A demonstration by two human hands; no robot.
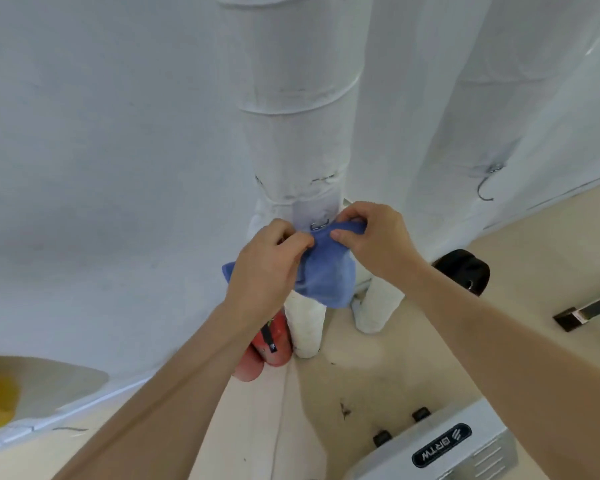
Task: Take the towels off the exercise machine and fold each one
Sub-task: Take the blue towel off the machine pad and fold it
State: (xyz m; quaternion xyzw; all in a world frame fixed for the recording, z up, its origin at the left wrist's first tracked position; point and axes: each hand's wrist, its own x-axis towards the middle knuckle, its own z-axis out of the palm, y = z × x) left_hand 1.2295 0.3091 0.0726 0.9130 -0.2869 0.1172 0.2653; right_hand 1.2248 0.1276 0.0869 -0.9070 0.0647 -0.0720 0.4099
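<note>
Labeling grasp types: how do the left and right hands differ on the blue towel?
The left hand is lower and covers the left side of the blue towel; the right hand is higher, at its top right corner. The right hand's thumb lies plainly on the cloth's front; the left hand shows mostly its back. Both pinch the towel's top edge, holding it in the air.

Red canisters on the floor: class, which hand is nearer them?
Left. The left hand grips the blue towel just above the red canisters; the right hand pinches the towel farther right.
</note>
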